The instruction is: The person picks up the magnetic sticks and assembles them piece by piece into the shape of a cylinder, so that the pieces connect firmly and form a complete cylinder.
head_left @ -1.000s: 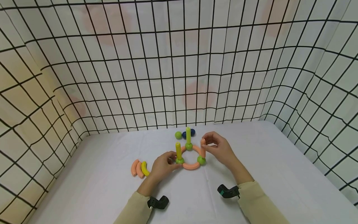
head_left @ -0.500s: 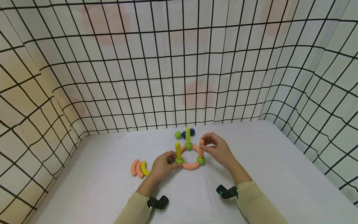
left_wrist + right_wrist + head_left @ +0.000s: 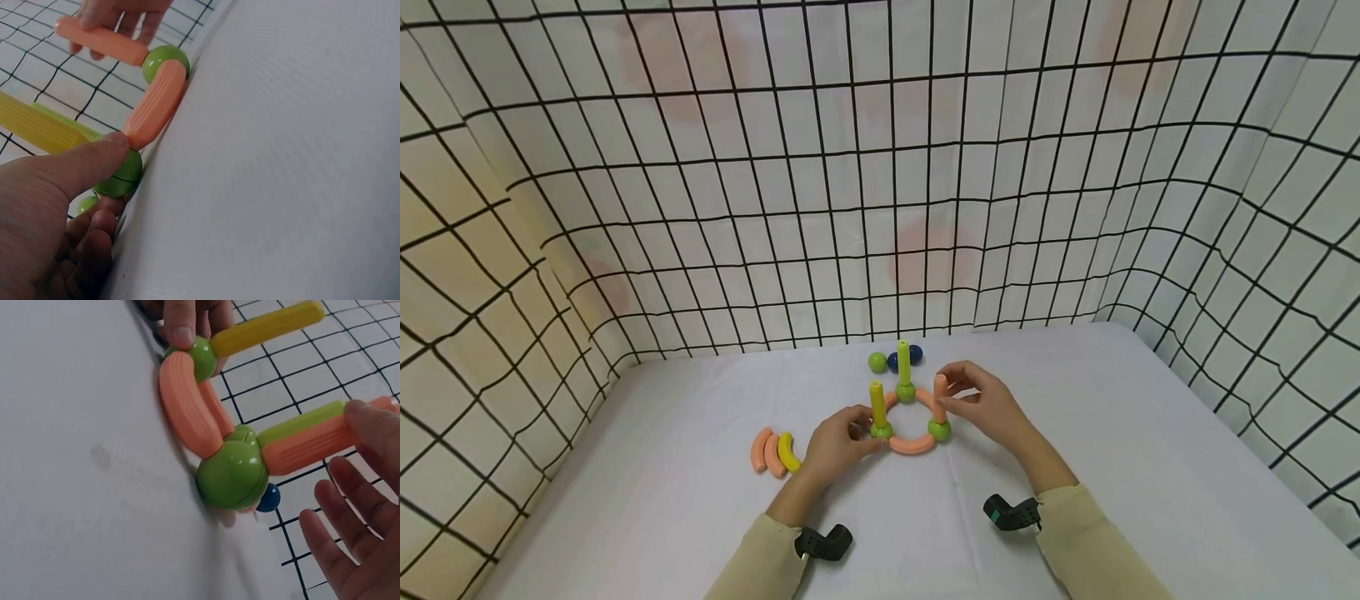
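A ring of curved orange rods (image 3: 912,446) joined by green balls lies on the table, with three straight rods upright on the balls. My left hand (image 3: 837,444) pinches the near-left green ball (image 3: 125,175), below the yellow rod (image 3: 878,406). With thumb and forefinger, my right hand (image 3: 988,404) holds the straight orange rod (image 3: 306,447) near its top; its other fingers are spread away. That rod's lower end meets the right green ball (image 3: 232,475). On the far ball stands a light green rod (image 3: 904,364). My right forefinger is mostly hidden in the right wrist view.
Left of my left hand lie two curved orange rods (image 3: 773,455) and a curved yellow rod (image 3: 788,452). Behind the ring are a loose green ball (image 3: 877,362) and dark blue balls (image 3: 916,354). A black grid net (image 3: 865,208) encloses the white table (image 3: 647,500).
The straight orange rod leans slightly further left than a second ago. My right hand has shifted a little, its fingers a bit lower on the rod. My left hand stays in place.
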`<state>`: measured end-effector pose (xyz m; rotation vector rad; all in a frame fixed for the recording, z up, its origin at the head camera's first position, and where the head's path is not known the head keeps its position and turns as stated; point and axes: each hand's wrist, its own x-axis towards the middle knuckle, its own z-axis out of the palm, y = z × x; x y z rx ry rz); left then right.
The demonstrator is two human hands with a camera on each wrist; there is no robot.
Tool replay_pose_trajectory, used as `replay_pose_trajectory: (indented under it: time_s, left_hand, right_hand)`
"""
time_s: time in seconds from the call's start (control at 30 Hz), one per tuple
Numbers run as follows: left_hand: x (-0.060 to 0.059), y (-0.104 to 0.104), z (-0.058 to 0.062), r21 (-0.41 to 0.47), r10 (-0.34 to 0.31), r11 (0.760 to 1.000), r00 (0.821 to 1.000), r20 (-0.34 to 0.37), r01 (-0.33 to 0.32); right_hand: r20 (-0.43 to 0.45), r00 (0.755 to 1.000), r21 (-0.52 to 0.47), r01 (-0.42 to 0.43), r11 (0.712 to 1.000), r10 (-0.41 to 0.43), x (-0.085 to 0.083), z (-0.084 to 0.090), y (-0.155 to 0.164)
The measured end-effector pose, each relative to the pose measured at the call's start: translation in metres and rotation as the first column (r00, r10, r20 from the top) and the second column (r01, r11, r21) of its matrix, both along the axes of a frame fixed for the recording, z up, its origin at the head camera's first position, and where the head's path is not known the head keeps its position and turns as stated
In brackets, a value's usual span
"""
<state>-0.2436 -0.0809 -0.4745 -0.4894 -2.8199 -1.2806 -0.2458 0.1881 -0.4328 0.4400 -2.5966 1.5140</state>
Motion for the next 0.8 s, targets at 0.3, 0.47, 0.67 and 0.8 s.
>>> replay_pose_trajectory:
  time_s: [0.3,0.47,0.67,0.8]
  left_hand:
    - [0.001,0.0,0.001,-0.005,-0.001,1.0,1.0,-0.003,0.001]
    - [0.002,0.001,0.001,-0.004,-0.003,1.0,1.0,-0.007,0.003]
    - [0.001,0.001,0.001,-0.012,0.004,1.0,1.0,-0.01,-0.004]
    - [0.002,0.0,0.001,-0.018,-0.004,1.0,1.0,-0.015,0.004]
  right_hand:
    - [0.131,0.991,0.109,-0.016,0.994,0.001,-0.001,-0.014,0.005]
    - [0.128,0.992,0.137,-0.036,0.99,0.018,-0.001,-0.023,0.007]
    - [0.106,0.993,0.14,-0.07,0.988,0.056,-0.002,-0.029,0.009]
    - [0.136,0.99,0.141,-0.055,0.988,0.036,-0.002,-0.036,0.008]
